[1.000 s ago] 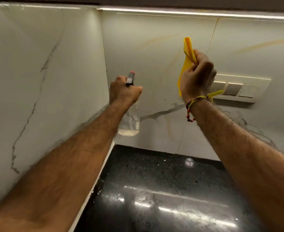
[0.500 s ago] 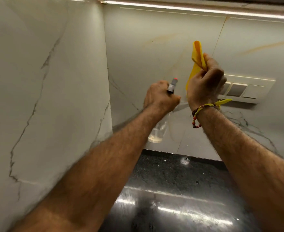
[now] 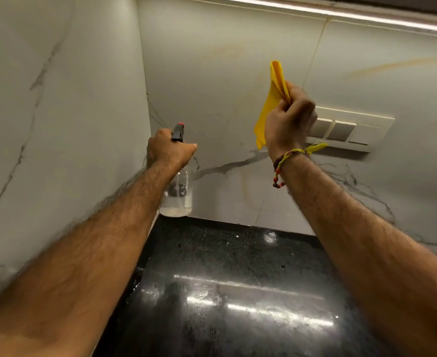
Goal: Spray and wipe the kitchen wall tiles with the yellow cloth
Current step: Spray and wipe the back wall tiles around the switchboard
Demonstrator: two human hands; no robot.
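Spraying stage, wiping apparently not begun: left hand (image 3: 169,148) grips the spray bottle (image 3: 177,191) aimed at the wall tiles (image 3: 212,81) above the worktop (image 3: 238,253), while right hand (image 3: 288,119) clutches the bunched yellow cloth (image 3: 271,104) raised near the tiles, contact unclear.

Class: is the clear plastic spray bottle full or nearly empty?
Nearly empty: the clear plastic spray bottle in the left hand shows liquid only near its base.
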